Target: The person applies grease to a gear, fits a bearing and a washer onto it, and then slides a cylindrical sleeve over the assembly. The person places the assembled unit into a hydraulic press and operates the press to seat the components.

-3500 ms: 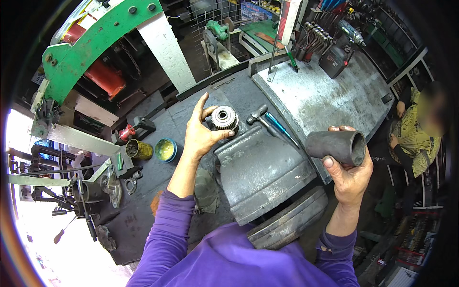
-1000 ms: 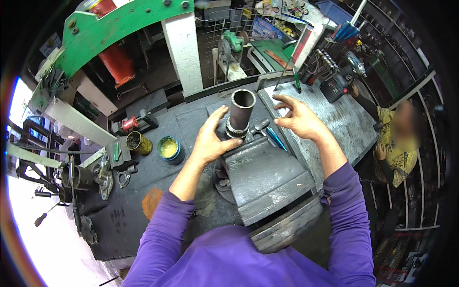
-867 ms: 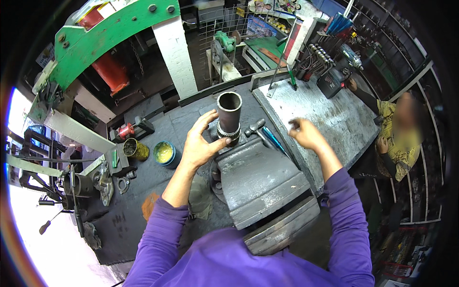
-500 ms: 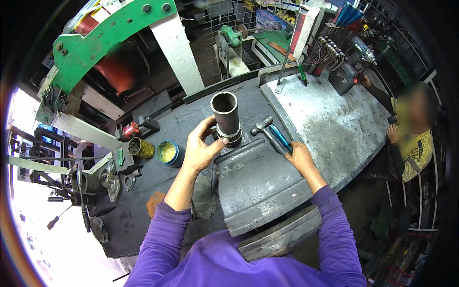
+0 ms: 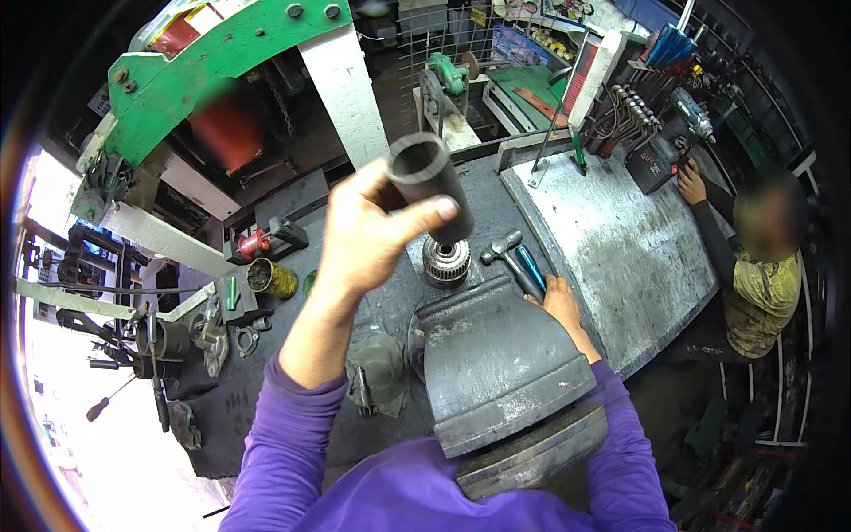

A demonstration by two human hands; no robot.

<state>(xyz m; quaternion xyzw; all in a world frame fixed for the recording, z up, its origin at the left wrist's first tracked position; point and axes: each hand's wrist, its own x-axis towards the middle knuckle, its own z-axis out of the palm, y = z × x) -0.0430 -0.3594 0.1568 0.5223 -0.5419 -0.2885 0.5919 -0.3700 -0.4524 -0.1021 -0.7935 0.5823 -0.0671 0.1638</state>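
Note:
My left hand (image 5: 368,235) is wrapped round a dark steel tube (image 5: 457,223), thumb across its front. The tube is held tilted, open end up, in the air over the bench. Below its lower end a toothed, ringed metal part (image 5: 446,273) stands on the bench behind the vise (image 5: 505,355). Beyond the vise, at its right, my right hand (image 5: 562,304) has its fingers curled about the handle end of a hammer (image 5: 505,247), which lies on the bench. A blue-handled tool (image 5: 530,265) lies alongside the hammer; the right palm's underside is hidden.
A small toothed shaft (image 5: 363,392) lies on a grey cloth (image 5: 388,362) left of the vise. Further left are a yellow can (image 5: 272,278) and loose metal parts (image 5: 252,336). A metal plate (image 5: 612,239) covers the right side, where another person (image 5: 762,293) touches a black battery-like box (image 5: 651,166).
My left hand has lifted the tube up off the toothed part, which now shows on the bench. My right hand stays by the hammer handle. The other person's arm has shifted nearer the box.

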